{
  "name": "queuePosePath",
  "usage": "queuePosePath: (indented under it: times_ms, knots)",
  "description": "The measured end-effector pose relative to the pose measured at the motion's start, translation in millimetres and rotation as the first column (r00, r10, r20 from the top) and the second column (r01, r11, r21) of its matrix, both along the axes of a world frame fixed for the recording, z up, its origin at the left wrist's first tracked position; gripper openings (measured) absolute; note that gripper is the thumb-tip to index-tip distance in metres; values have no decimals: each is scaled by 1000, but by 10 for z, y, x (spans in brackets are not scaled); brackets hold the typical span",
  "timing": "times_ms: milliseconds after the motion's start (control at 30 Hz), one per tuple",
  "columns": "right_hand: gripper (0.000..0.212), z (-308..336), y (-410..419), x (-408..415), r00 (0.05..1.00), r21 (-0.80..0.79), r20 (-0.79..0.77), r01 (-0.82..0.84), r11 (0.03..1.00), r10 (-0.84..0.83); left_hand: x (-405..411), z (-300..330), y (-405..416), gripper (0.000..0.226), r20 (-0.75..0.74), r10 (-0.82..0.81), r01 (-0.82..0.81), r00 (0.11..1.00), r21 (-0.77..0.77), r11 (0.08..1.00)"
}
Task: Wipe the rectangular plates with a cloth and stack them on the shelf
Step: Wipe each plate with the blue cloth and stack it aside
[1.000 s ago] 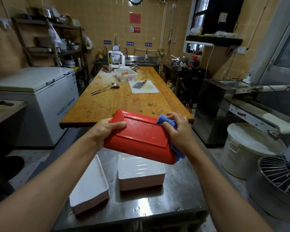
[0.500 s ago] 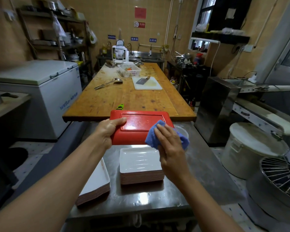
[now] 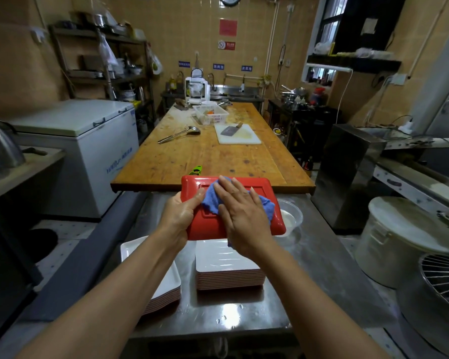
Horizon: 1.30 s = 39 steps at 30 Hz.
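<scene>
One red rectangular plate [image 3: 233, 207], gripped at its left edge by the left hand [image 3: 178, 216], is held above the steel bench [image 3: 319, 257] and rubbed with a blue cloth [image 3: 240, 203] under the flat right hand [image 3: 244, 216]; two plate stacks [image 3: 227, 265] sit unshelved.

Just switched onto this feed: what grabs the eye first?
The red plate held mid-frame over the steel table: left hand grips its left edge, right hand presses a blue cloth flat on it. Two plate stacks sit just below.

Dim, warm light; warped edges
</scene>
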State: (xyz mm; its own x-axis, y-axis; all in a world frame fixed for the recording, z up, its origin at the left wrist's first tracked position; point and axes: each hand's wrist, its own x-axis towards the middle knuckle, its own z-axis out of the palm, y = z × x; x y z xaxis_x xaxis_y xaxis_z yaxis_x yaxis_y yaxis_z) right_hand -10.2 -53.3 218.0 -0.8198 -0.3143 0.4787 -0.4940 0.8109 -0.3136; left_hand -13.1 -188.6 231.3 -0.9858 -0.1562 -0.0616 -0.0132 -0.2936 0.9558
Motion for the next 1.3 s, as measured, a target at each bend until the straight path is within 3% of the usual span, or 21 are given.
queuePosePath:
  times_ms: [133,233,333,500,700,800,900,1133,1200,1233,1300]
  knots:
    - [56,94,-99,-21,999,66,10,-33,997,32,14,27,-37,23,-36,9,-10,999,-26,1000]
    - [58,75,13,-89,997,75,24,68,995,-70,23,15,-78,23,-32,15,-14,999,26,1000]
    - [52,18,263,-251,974,-18,130,188,982,-184,27,-22,-110,18,1,6,-6,1000,54,999]
    - [47,-113,386,-312,963,-240,225,200,950,-146,35,-92,-134,12,52,33,-39,998,123,992]
    - [48,-342,303,-24,964,-364,192,243,899,-182,41,-187,-201,8,86,72,-84,994,146,986]
    - [34,-426,239,-34,945,-438,222,315,842,-238,58,-207,-292,4,114,106,-125,988,175,977]
    - [19,-453,155,-60,914,-564,353,379,734,-201,80,-223,-422,6,123,134,-155,983,182,971]
    - [17,-645,-20,-40,830,-533,550,432,727,-91,168,-247,-882,18,92,219,-230,971,129,965]
    - [13,-690,-84,-59,800,-552,596,468,690,-65,195,-221,-986,15,-45,275,-273,960,39,961]
    - [15,-700,-118,-77,788,-570,614,483,665,-47,213,-207,-1046,15,-143,304,-319,942,-89,944]
    - [20,-697,-181,-119,774,-591,633,497,636,-16,271,-199,-1173,13,-351,280,-426,894,-470,773]
